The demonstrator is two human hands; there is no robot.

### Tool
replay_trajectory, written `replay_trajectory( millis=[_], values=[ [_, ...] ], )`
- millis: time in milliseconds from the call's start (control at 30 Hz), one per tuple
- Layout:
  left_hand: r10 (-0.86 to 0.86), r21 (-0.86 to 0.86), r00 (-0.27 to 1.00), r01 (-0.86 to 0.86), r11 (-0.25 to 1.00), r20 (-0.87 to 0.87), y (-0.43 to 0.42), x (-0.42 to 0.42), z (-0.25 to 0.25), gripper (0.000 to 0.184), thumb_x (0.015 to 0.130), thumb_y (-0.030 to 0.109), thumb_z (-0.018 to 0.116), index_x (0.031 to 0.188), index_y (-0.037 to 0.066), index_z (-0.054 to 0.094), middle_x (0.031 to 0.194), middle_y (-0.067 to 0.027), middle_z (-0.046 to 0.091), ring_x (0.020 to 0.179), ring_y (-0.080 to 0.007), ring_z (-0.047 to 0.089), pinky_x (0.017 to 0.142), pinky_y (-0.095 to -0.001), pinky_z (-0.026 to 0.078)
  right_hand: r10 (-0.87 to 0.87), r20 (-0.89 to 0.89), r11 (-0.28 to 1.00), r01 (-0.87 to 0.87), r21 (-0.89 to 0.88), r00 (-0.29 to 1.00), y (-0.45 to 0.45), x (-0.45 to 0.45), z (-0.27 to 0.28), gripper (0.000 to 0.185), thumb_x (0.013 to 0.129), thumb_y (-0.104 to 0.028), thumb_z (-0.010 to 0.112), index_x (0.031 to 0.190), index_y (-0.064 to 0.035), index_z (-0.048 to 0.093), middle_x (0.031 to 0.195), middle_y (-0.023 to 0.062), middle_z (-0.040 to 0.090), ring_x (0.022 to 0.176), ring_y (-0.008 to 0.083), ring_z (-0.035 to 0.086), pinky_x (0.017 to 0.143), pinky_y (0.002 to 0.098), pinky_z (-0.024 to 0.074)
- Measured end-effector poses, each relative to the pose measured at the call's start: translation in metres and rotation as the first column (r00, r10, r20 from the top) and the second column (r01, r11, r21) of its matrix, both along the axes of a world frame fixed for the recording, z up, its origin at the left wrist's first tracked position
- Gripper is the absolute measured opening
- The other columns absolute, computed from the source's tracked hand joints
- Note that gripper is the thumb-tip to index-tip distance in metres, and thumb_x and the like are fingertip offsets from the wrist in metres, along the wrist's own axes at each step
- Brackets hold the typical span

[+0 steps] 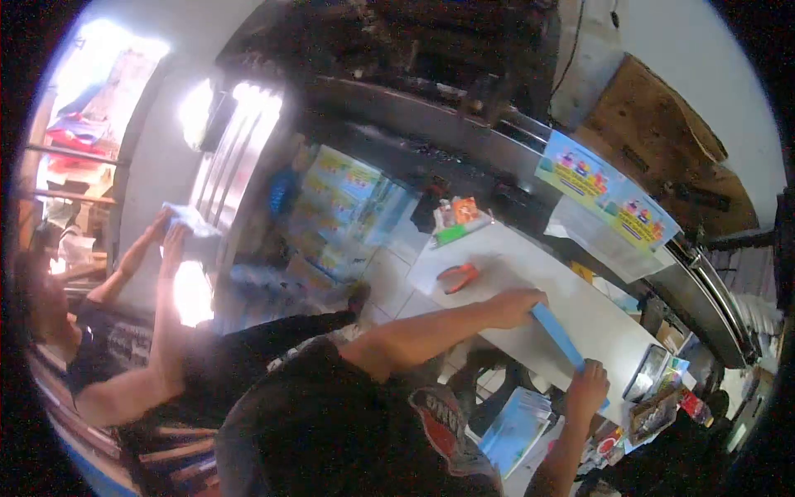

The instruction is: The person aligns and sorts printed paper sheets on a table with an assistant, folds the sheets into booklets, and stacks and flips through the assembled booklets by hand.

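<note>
Over the white table (530,273), my left hand (517,308) is closed on the far end of a long, narrow blue strip (559,340). It looks like a sheet or thin stack of paper seen edge-on. My right hand (587,386) grips the same strip near its other end, so it slants between both hands. An orange-handled tool (460,277), perhaps scissors, lies on the table beyond my left forearm. Below my hands, beside the table, is a stack of blue printed sheets (515,427).
At left another person's hands (171,234) hold up a light-blue stack (192,219). Yellow-and-blue printed sheets (609,190) hang over a machine's edge. Bundled printed stacks (339,199) stand on the floor. A tray (654,414) and small items crowd the table's right end.
</note>
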State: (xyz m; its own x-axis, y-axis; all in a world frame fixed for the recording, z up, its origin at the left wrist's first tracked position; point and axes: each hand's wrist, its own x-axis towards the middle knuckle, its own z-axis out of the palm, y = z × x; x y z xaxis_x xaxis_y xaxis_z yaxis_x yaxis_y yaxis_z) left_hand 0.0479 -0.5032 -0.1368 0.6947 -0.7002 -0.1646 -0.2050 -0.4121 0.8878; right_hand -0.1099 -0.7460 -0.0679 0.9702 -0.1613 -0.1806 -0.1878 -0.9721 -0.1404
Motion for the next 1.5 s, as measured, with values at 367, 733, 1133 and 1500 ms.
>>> replay_trajectory(
  millis=[367, 733, 1133, 1500],
  values=[
    [-0.061, 0.031, 0.996, 0.063, 0.998, -0.063, 0.009, -0.005, -0.032, 0.034, 0.087, 0.013, 0.060, 0.120, 0.003, 0.058, 0.120, -0.0208, 0.061, 0.116, -0.0371, 0.055, 0.102, -0.0448, 0.042, -0.617, -0.251, 0.437, 0.590, 0.679, 0.746, -0.062, -0.062, 0.008, 0.046, 0.082, -0.011, 0.068, 0.127, -0.0065, 0.055, 0.124, 0.0127, 0.059, 0.111, 0.0278, 0.058, 0.093, 0.0389, 0.0476],
    [0.068, 0.131, 0.996, -0.060, 0.990, -0.058, -0.029, 0.013, 0.014, 0.039, 0.093, 0.026, 0.065, 0.121, 0.001, 0.054, 0.111, -0.0155, 0.064, 0.104, -0.0270, 0.062, 0.091, -0.0381, 0.047, -0.695, -0.172, 0.112, 0.342, 0.933, 0.698, -0.090, -0.062, -0.047, 0.047, 0.087, -0.009, 0.070, 0.127, 0.0028, 0.051, 0.113, 0.0163, 0.065, 0.108, 0.0248, 0.062, 0.087, 0.0342, 0.0525],
    [-0.084, 0.392, 0.885, -0.117, 0.913, 0.459, -0.062, -0.053, 0.043, 0.061, 0.078, 0.035, 0.076, 0.122, -0.002, 0.056, 0.134, -0.0231, 0.051, 0.123, -0.0372, 0.050, 0.103, -0.0443, 0.040, -0.934, -0.275, -0.356, 0.622, 0.697, -0.227, 0.026, -0.441, -0.096, 0.100, 0.070, -0.027, 0.086, 0.147, -0.0001, 0.027, 0.141, 0.0244, 0.042, 0.125, 0.0338, 0.050, 0.098, 0.0423, 0.0476],
    [-0.676, 0.501, 0.621, 0.764, 0.408, -0.397, -0.161, -0.237, -0.133, 0.115, 0.069, 0.046, 0.084, 0.150, -0.003, 0.018, 0.152, -0.0280, 0.027, 0.142, -0.0393, 0.028, 0.116, -0.0427, 0.026, -0.754, -0.591, -0.653, 0.222, 0.724, -0.288, 0.131, -0.455, -0.195, 0.082, 0.081, -0.014, 0.076, 0.145, -0.0023, 0.026, 0.130, 0.0158, 0.053, 0.117, 0.0248, 0.054, 0.100, 0.0381, 0.0450]
  ],
)
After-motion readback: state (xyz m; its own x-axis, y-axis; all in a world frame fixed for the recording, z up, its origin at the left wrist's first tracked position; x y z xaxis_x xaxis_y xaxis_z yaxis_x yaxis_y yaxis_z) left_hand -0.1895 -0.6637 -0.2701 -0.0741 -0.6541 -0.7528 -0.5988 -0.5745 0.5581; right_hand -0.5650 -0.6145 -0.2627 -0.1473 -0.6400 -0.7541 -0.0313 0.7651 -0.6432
